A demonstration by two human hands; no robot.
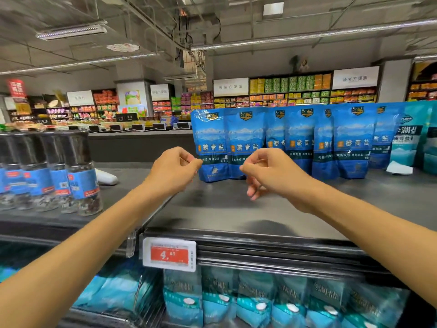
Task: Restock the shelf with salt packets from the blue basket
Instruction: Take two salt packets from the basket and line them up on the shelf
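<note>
Up on the dark shelf (236, 209), seven blue salt packets (243, 143) stand upright in a row at the back. Left hand (173, 170) and right hand (272, 172) hover just in front of the two leftmost packets, fingers curled loosely and grasping nothing. Four glass grinder bottles (80, 171) stand at the left.

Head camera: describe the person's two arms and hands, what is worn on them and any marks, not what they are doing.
Both forearms are bare as far as the frame shows: no sleeves or cuffs are in view. The left hand and right hand wear no gloves, and no watch, bracelet or ring is visible. No tattoos or markings show, though motion blur softens the fingers.
</note>
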